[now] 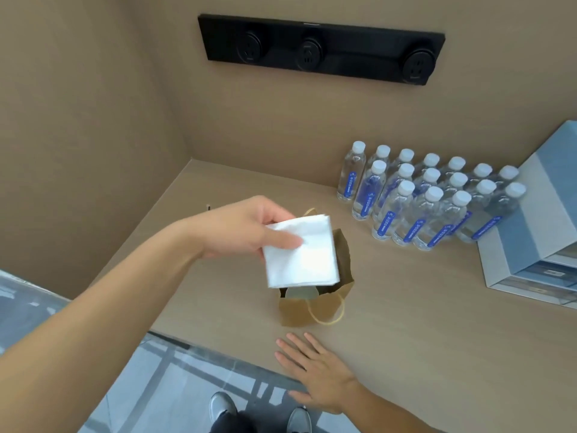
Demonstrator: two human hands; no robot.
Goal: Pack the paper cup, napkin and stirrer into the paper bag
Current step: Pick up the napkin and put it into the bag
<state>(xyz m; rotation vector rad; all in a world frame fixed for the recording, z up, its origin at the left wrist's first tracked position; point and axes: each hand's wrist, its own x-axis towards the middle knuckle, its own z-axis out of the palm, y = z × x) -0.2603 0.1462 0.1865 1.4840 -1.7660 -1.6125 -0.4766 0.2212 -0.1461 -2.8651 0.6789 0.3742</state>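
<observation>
A: Where's the napkin [301, 251]?
B: Pinched at one corner by the left hand [246, 226], above the open bag [312, 310]. Light, limp; an edge grip suits.
A: And the right hand [315, 370]?
B: Flat on the counter [421, 323], fingers spread, holding nothing.

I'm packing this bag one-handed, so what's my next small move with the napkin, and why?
Probably lower the left hand and release the napkin into the paper bag: it hangs right over the open mouth, and the right hand lies flat on the counter.
</observation>
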